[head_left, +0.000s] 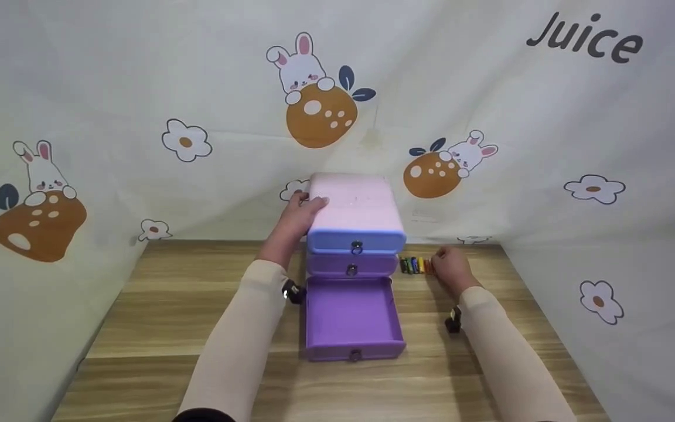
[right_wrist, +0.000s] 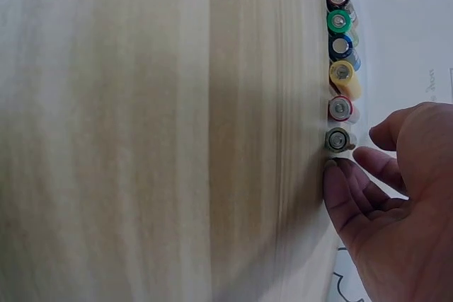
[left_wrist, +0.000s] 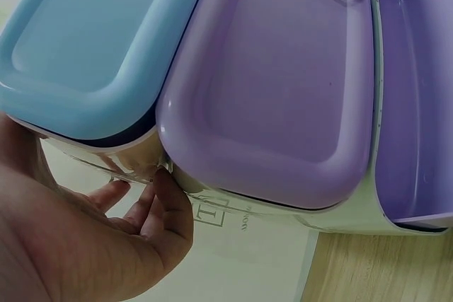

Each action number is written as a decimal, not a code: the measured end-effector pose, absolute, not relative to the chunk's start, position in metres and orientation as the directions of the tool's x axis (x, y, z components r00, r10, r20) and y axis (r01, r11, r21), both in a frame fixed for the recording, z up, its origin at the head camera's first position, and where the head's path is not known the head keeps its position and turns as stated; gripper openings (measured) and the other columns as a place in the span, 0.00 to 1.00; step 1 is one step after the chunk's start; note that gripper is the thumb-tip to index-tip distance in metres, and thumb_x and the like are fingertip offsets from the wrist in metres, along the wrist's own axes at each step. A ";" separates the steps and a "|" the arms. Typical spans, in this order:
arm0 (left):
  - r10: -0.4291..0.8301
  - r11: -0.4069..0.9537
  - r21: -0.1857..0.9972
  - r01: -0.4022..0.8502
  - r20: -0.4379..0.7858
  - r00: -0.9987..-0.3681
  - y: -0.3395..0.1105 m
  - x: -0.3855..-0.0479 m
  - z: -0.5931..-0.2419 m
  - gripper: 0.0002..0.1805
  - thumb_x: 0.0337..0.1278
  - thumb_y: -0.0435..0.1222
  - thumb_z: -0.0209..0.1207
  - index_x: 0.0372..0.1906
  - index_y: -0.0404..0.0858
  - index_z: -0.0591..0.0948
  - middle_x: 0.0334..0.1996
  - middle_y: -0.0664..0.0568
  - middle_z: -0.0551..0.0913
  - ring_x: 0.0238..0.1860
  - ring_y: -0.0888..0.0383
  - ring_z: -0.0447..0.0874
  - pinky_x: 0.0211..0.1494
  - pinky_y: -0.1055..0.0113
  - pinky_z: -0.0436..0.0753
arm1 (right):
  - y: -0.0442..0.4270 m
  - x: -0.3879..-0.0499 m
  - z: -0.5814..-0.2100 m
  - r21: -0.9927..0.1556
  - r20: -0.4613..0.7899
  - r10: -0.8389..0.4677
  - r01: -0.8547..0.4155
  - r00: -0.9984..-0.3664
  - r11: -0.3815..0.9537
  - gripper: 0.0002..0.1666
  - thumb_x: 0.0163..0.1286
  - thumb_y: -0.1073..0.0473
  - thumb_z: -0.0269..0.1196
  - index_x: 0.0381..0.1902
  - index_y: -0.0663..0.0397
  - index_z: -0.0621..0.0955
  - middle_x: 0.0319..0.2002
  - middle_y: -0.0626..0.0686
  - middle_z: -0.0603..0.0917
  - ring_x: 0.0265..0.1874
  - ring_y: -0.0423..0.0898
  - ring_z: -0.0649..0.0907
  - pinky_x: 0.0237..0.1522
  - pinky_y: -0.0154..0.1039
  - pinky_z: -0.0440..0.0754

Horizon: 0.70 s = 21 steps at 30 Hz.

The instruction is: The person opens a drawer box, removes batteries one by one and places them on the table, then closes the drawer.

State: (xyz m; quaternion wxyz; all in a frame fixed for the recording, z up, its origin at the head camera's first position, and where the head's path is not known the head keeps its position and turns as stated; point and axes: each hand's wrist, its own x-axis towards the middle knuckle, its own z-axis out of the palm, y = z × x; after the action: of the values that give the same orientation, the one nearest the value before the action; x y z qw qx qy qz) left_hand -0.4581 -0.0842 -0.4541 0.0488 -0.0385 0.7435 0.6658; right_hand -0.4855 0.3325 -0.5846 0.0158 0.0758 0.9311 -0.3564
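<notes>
A small drawer cabinet (head_left: 352, 202) with a pink top stands on the table. My left hand (head_left: 301, 215) holds its upper left side, thumb on the top; in the left wrist view its curled fingers (left_wrist: 173, 210) touch the side wall. Its bottom purple drawer (head_left: 349, 313) is pulled out, with nothing in it. The blue drawer (head_left: 331, 241) and middle purple drawer (head_left: 329, 265) are closed. Right of the cabinet, several batteries (right_wrist: 342, 72) form a row. My right hand (right_wrist: 403, 203) is bent beside the end battery (right_wrist: 338, 140), its fingertips close to it and its thumb apart.
The wood-grain table (head_left: 197, 316) extends on both sides of the cabinet. Behind it hangs a pale cloth (head_left: 226, 88) printed with rabbits, fruit and flowers. Small black wrist cameras sit at both sleeves.
</notes>
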 end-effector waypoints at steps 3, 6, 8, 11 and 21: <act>0.010 0.120 0.984 -0.134 -0.136 -0.991 -0.084 -0.458 -0.454 0.46 0.76 0.57 0.62 0.87 0.41 0.60 0.82 0.36 0.64 0.76 0.42 0.71 0.78 0.48 0.73 | 0.335 -0.482 -0.582 -0.679 -0.101 0.131 0.164 -0.986 0.715 0.13 0.83 0.59 0.55 0.52 0.62 0.82 0.45 0.59 0.85 0.43 0.53 0.83 0.42 0.45 0.82; 0.010 0.130 0.981 -0.146 -0.149 -0.989 -0.085 -0.457 -0.453 0.47 0.76 0.58 0.61 0.87 0.42 0.59 0.83 0.36 0.63 0.77 0.42 0.70 0.79 0.47 0.71 | 0.337 -0.479 -0.581 -0.709 -0.117 0.132 0.176 -0.984 0.683 0.12 0.84 0.58 0.56 0.52 0.61 0.81 0.46 0.59 0.85 0.44 0.53 0.82 0.42 0.44 0.82; 0.006 0.134 0.979 -0.151 -0.153 -0.988 -0.085 -0.457 -0.453 0.47 0.76 0.58 0.61 0.88 0.42 0.59 0.84 0.36 0.63 0.78 0.41 0.69 0.80 0.47 0.71 | 0.337 -0.476 -0.581 -0.731 -0.129 0.129 0.183 -0.983 0.658 0.11 0.85 0.57 0.57 0.52 0.60 0.80 0.47 0.59 0.84 0.44 0.52 0.82 0.42 0.44 0.82; 0.001 0.132 0.981 -0.142 -0.143 -0.990 -0.085 -0.457 -0.454 0.47 0.75 0.58 0.62 0.87 0.41 0.59 0.84 0.35 0.63 0.78 0.41 0.69 0.80 0.47 0.70 | 0.338 -0.471 -0.580 -0.742 -0.132 0.118 0.177 -0.984 0.646 0.11 0.84 0.56 0.60 0.50 0.60 0.80 0.47 0.59 0.83 0.43 0.52 0.81 0.40 0.43 0.82; 0.021 0.098 0.989 -0.109 -0.112 -0.994 -0.085 -0.457 -0.453 0.47 0.75 0.56 0.62 0.86 0.39 0.60 0.82 0.35 0.65 0.76 0.42 0.71 0.78 0.48 0.73 | 0.319 -0.439 -0.556 -0.670 -0.054 0.054 0.076 -0.997 0.739 0.21 0.84 0.52 0.61 0.56 0.67 0.80 0.44 0.62 0.86 0.38 0.52 0.84 0.38 0.44 0.84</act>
State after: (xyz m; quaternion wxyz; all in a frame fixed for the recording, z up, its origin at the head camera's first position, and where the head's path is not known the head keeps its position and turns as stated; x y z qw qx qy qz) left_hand -0.4567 -0.0851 -0.4534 0.0484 -0.0300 0.7394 0.6708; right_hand -0.4388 0.3189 -0.5563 0.0152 0.0351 0.9322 -0.3599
